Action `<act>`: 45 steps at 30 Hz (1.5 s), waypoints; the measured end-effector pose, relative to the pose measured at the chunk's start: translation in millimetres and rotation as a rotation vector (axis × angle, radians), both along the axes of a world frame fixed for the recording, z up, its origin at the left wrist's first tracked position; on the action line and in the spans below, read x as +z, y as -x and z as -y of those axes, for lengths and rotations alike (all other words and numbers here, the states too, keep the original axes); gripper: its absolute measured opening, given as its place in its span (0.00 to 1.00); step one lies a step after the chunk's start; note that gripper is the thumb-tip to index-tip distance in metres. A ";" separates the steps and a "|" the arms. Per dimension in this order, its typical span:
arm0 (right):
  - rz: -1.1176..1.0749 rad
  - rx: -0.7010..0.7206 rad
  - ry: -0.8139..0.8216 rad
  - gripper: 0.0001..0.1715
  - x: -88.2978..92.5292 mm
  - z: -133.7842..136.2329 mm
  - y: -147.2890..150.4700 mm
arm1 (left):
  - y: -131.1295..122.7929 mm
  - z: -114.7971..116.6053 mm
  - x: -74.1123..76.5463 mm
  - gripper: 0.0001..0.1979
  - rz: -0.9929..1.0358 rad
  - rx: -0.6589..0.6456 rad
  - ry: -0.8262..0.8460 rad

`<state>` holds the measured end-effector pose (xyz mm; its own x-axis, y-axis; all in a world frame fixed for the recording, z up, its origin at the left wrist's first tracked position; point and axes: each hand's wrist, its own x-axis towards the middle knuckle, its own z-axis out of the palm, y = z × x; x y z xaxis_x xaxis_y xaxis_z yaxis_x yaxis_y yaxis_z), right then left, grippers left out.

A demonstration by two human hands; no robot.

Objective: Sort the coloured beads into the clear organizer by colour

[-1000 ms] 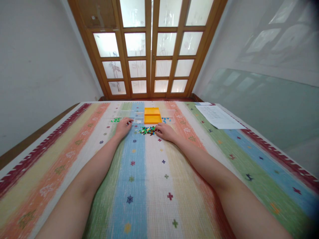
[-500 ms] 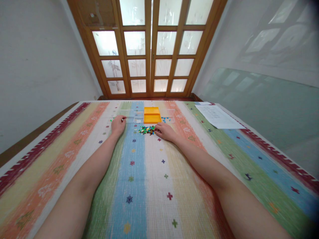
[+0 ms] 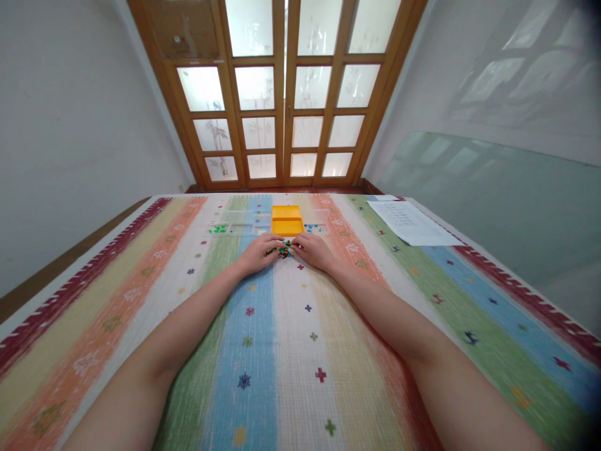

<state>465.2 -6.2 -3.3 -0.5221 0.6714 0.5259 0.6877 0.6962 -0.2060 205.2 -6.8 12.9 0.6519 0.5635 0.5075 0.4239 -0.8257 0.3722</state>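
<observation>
A small pile of tiny coloured pieces lies on the striped cloth, far out in front of me. My left hand rests at the pile's left edge, fingers bent together over the pieces. My right hand is at the pile's right edge, fingertips drawn together on the pieces. What either hand pinches is too small to see. Just beyond the pile stands an orange tray. Clear compartments flank it, holding green pieces on the left and blue pieces on the right.
The striped, cross-patterned cloth covers the whole table. A printed sheet of paper lies at the far right. A wooden glazed door stands behind the table, and a glass pane leans along the right side.
My left hand has come back from the green-piece compartment at the left to the pile's left edge. My right hand has stayed at the pile.
</observation>
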 end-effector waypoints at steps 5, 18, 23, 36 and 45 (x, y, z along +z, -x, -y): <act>-0.015 0.016 -0.020 0.11 -2.9 -1.2 1.8 | -0.5 2.1 3.8 0.17 -0.008 -0.091 0.044; 0.012 -0.012 0.020 0.11 -1.2 1.8 4.3 | 5.4 -4.0 0.3 0.18 0.023 -0.001 0.076; 0.035 0.005 0.006 0.12 -0.7 2.7 4.1 | 29.5 -20.8 -3.4 0.17 0.083 0.276 0.036; 0.080 0.074 0.010 0.14 5.4 8.6 16.0 | 81.3 -58.1 -24.8 0.19 0.148 0.745 -0.023; 0.176 0.145 0.018 0.11 14.8 6.6 77.3 | 88.6 -63.5 -30.1 0.17 0.141 0.767 -0.021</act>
